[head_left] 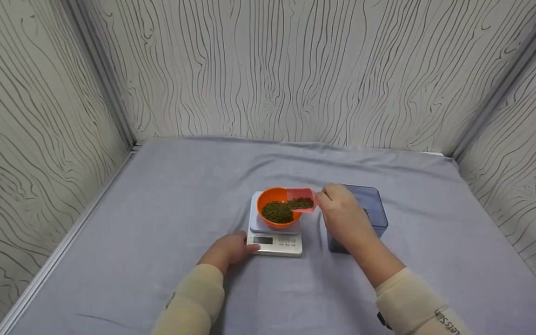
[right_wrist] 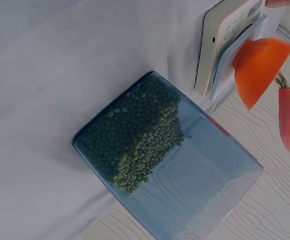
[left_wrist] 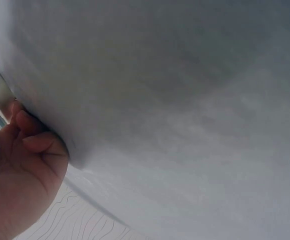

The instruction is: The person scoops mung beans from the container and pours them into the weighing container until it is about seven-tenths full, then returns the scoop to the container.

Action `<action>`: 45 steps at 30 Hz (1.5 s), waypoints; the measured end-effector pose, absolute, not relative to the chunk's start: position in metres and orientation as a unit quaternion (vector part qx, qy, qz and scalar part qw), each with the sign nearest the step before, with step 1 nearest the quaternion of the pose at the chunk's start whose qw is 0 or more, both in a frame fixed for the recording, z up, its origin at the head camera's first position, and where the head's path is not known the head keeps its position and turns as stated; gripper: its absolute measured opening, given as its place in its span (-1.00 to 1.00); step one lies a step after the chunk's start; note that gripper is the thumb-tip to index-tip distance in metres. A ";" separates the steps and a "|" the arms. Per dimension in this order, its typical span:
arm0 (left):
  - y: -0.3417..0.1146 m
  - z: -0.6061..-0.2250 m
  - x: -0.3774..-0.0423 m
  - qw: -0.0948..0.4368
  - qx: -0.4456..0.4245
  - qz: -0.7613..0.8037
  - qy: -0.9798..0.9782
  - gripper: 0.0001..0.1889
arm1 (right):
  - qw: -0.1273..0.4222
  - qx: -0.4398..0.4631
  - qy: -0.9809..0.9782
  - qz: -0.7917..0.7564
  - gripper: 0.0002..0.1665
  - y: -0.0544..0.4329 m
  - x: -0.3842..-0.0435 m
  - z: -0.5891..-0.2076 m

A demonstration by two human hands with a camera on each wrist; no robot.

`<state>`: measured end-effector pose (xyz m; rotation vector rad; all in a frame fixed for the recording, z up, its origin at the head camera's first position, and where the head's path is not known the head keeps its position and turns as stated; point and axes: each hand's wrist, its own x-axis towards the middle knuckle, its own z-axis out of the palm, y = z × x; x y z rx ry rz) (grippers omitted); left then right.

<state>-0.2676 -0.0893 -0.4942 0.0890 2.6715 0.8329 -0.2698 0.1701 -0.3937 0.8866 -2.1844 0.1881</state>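
Observation:
My right hand [head_left: 345, 216] holds a translucent red scoop [head_left: 299, 192] by its handle, tipped over the orange bowl [head_left: 264, 201]. Small green beans, like mung beans, slide from the scoop's mouth onto the green heap [head_left: 276, 213] in the bowl. That bowl stands on a white digital kitchen scale [head_left: 275, 250]. My left hand [head_left: 232, 248] grips the scale's front left edge, its thumb on top beside the dark display. In the left wrist view, the fingers of the left hand [left_wrist: 25, 170] curl at the scale's side. Digits on the display are unreadable.
Just right of the scale stands a clear bluish box [head_left: 374, 199], partly behind my right forearm. The right wrist view shows green beans [right_wrist: 152, 145] inside it. A grey cloth [head_left: 179, 195] covers the table, with wood-patterned panels [head_left: 268, 70] around it.

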 end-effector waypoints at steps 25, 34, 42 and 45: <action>-0.089 -0.488 -0.262 0.160 0.033 0.307 0.938 -0.58 | 0.361 0.311 -0.867 0.149 -0.85 0.177 -0.266 -0.387; -0.089 -0.491 -0.265 0.160 0.041 0.294 0.941 -0.57 | 0.246 0.200 -0.916 0.246 -0.84 0.193 -0.265 -0.379; -0.090 -0.491 -0.266 0.161 0.043 0.293 0.941 -0.56 | 0.155 0.130 -0.934 0.296 -0.85 0.220 -0.263 -0.362; -0.089 -0.490 -0.265 0.164 0.040 0.297 0.940 -0.54 | 0.143 0.118 -0.941 0.282 -0.84 0.234 -0.262 -0.356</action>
